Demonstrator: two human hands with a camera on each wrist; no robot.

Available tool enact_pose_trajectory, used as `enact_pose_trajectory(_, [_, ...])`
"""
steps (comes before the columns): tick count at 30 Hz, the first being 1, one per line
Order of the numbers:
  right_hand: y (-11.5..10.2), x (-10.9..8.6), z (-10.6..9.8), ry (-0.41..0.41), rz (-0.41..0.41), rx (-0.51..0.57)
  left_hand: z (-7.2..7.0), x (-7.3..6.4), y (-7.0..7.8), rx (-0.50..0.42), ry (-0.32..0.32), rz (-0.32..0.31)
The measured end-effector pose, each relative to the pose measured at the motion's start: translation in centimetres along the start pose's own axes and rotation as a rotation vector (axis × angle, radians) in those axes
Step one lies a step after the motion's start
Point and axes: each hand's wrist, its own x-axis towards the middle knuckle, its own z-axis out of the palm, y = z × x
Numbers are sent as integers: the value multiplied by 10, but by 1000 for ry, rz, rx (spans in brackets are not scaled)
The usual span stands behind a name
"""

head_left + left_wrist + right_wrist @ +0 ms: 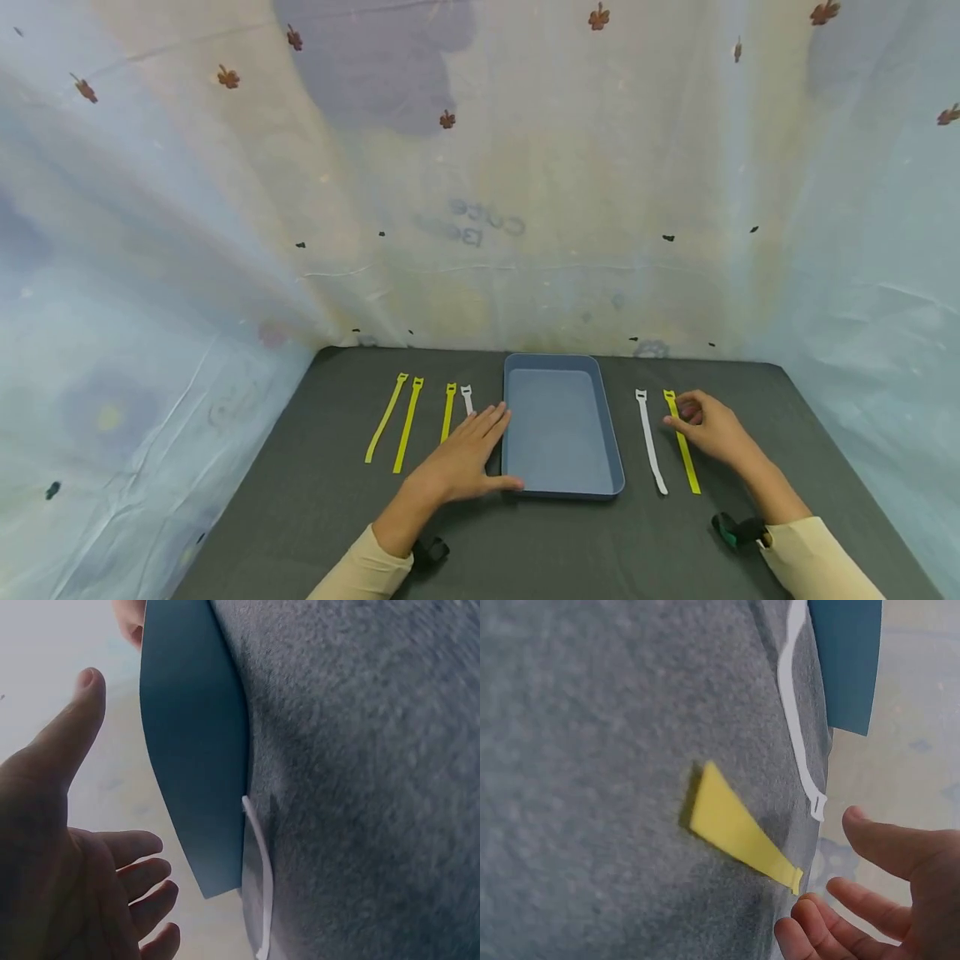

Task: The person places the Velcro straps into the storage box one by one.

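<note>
A blue-grey rectangular tray lies on the table. My left hand is at its left edge with fingers extended; the left wrist view shows the thumb spread apart and nothing in the palm. My right hand hovers beside the upper part of a yellow cable strap with a slotted head. Its fingers are loosely bent, and in the right wrist view a gap shows between thumb and fingers. Left of that strap lies a white cable strap. Another white strap is partly hidden behind my left hand.
Left of the tray lie three yellow straps, the outer one, a second and a third partly covered by my left hand. A dark grey cloth covers the table. A patterned curtain hangs behind.
</note>
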Motion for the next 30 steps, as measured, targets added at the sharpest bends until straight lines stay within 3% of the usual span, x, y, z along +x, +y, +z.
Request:
enact_pose_trajectory(19, [16, 20, 1, -38, 182, 57, 12, 2, 1, -9, -32, -34])
enact_pose_trajectory(30, [20, 25, -1, -28, 208, 80, 15, 5, 0, -14, -38, -44])
